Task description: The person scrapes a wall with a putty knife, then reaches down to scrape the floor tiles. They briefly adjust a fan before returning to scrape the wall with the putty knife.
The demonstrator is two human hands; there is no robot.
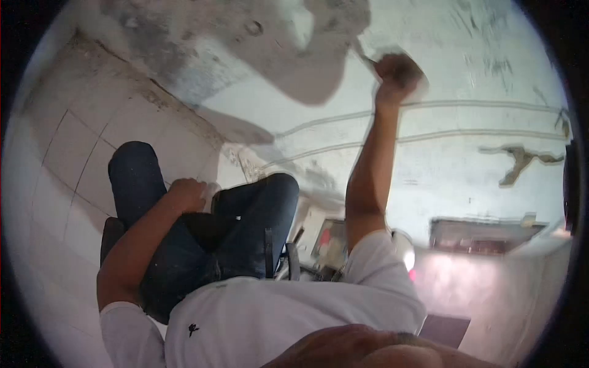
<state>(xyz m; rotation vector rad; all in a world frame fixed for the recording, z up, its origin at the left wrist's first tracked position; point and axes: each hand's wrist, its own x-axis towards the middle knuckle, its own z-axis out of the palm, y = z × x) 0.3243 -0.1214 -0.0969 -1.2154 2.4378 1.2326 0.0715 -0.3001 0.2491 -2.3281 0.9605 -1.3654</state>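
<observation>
My right hand is raised at the end of an outstretched arm, close to the wall. Its fingers are closed around a thin, flat scraper-like tool, whose blurred tip points up and left toward the wall's patchy surface. Low over my lap, my left hand is curled between my bent knees. A pale smear shows beside its fingertips, too blurred to name.
Stained, peeling patches and a dark shadow mark the wall. Two cables run along it. Floor tiles lie to the left. I sit on a chair; a dark shelf is at the right.
</observation>
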